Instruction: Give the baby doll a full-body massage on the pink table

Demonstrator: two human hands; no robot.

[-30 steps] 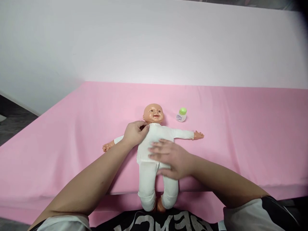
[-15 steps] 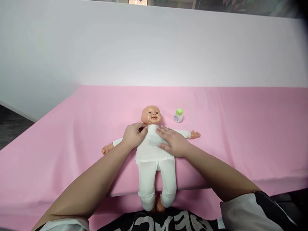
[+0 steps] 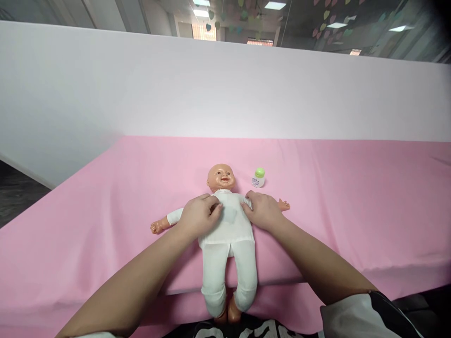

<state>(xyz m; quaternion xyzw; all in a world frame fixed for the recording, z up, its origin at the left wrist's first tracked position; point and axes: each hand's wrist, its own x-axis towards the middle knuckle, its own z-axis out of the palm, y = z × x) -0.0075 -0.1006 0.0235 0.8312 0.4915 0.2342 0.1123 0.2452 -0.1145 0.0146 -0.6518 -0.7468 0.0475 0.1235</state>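
Little can be read here. The small bottle [image 3: 258,178] with the green cap, right of centre in the frame, carries a white label with dark print, but the print is too small to make out. At the bottom edge of the frame, the black shirt [image 3: 246,327] bears large white letters, cut off by the frame and partly hidden, so no word can be read.

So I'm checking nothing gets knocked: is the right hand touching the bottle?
Apart. The head view shows pink cloth between the right hand, which rests on the doll, and the bottle.
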